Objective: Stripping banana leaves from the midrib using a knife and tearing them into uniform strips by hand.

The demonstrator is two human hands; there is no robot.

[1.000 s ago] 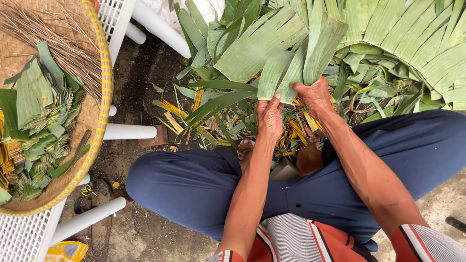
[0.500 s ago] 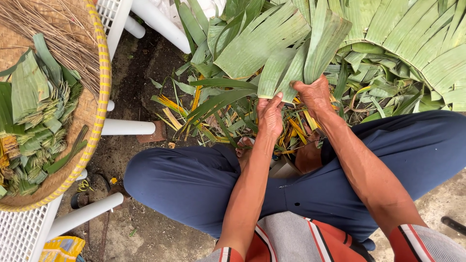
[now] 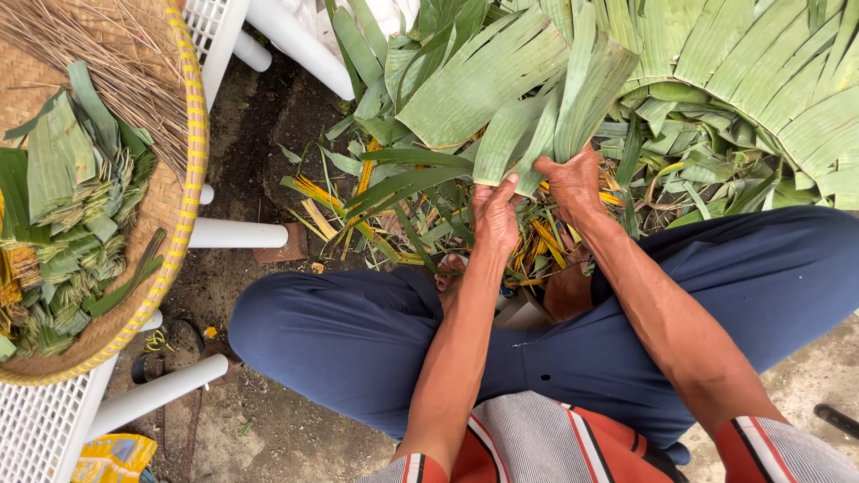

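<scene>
My left hand (image 3: 495, 217) and my right hand (image 3: 573, 183) are both down in front of my knees, closed around the lower ends of a bunch of long, flat, pale green leaf strips (image 3: 537, 134) that fan upward and away from me. The left thumb points up along the near edge of one strip and the fingers curl under, so the left grip is shut on the leaves; the right hand wraps the neighbouring strips from the other side, knuckles toward me, likewise closed on them, though I cannot see the fingertips behind the leaves. The two hands sit just beside each other, nearly touching. The strips I hold rest against a big heap of broad green ribbed leaves (image 3: 761, 80) that fills the ground ahead and to my right, and under my hands lies a litter of narrow yellow and green leaf trimmings (image 3: 331, 201) on the dark earth. My legs in dark blue trousers (image 3: 358, 340) are crossed beneath my forearms, and the hem of my striped grey and orange-red shirt (image 3: 537, 447) shows at the bottom. To my left, a round woven basket tray with a yellow-stitched rim (image 3: 183, 179) rests on a white plastic lattice chair (image 3: 36, 429); in it lie folded green leaf bundles (image 3: 63, 224) and a sheaf of thin brown sticks (image 3: 98, 54). A white plastic chair leg (image 3: 237, 234) juts out just below the tray, well apart from my hands.
</scene>
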